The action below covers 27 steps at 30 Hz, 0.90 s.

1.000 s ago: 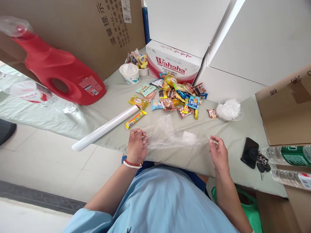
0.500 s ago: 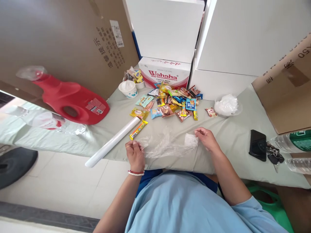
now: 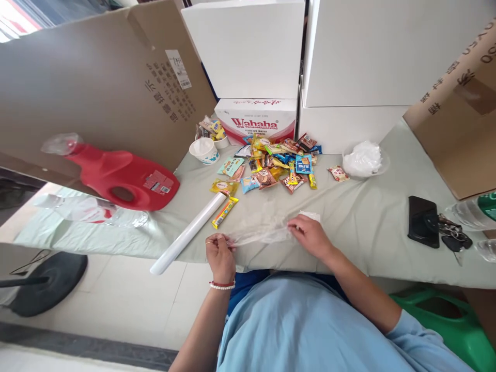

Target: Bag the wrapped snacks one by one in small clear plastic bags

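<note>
A clear plastic bag (image 3: 258, 233) is stretched sideways between my two hands, low over the cloth near the table's front edge. My left hand (image 3: 220, 254) pinches its left end, fingers closed. On the right, my right hand (image 3: 311, 235) has its fingertips closed on the bag. A small white folded piece (image 3: 311, 215) shows just behind that hand, partly hidden by it. Nearest to my left hand are a yellow wrapped snack bar (image 3: 225, 212) and a white plastic roll (image 3: 188, 235) lying at a slant.
Several wrapped snacks (image 3: 277, 164) lie heaped before the Wahaha carton (image 3: 258, 121). A paper cup (image 3: 204, 151) and a red jug (image 3: 127, 178) stand left. To the right are a bowl with white plastic (image 3: 363, 159), a black phone (image 3: 423, 221) and keys (image 3: 453, 233).
My right hand has moved left along the plastic bag and now covers part of the white piece. The bag is drawn tighter. The camera view has shifted slightly.
</note>
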Motion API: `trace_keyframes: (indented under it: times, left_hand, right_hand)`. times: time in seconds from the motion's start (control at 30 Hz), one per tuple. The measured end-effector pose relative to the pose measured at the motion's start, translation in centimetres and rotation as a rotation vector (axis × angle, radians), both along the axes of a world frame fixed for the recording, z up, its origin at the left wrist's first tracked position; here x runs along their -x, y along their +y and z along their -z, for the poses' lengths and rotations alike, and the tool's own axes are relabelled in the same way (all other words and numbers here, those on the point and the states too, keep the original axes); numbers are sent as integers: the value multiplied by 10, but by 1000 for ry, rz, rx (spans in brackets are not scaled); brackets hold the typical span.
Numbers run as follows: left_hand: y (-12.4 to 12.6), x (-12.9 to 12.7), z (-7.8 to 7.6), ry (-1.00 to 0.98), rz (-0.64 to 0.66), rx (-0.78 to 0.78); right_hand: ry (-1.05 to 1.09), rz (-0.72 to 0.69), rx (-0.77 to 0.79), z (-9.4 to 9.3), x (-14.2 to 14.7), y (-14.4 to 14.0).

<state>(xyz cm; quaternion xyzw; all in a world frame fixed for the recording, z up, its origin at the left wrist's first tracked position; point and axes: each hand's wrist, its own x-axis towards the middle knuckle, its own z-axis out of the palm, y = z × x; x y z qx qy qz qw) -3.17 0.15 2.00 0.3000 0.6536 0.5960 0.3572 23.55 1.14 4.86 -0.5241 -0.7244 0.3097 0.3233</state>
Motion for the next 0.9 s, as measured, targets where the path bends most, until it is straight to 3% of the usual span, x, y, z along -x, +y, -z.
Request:
trace_keyframes:
  times: [0.1,0.2,0.3,0.37,0.43,0.5,0.57,0.63,0.77,0.9]
  left_hand:
    - [-14,4,2,51,56,95]
    - [-30,2,4,200,111,180]
    - [-43,-1,-6,646,161,126]
    - [-46,-2,-23,912,243,-32]
    - [-40,-4,-42,974,453,-229]
    - [-25,-12,-57,898,784,-349]
    - [-4,-27,-63,872,1080,-295]
    - [17,-44,-60,1018,1187,-95]
    - [40,-63,-41,1316,1095,196]
    - [34,-52,-22,1431,888,188]
  right_hand:
    - [52,78,-82,-10,-18,2]
    - [78,63,-107,-9,-30,-11]
    - [107,43,-125,5,-36,-31]
    - [123,37,-130,16,-38,-42]
    - [136,15,-136,24,-38,-49]
    - [136,-10,-164,26,-37,-50]
    - [115,-27,-201,22,-36,-47]
    - [85,-32,-225,15,-37,-44]
    - [57,-9,-246,4,-50,-51]
    - [41,-21,-182,12,-70,-81]
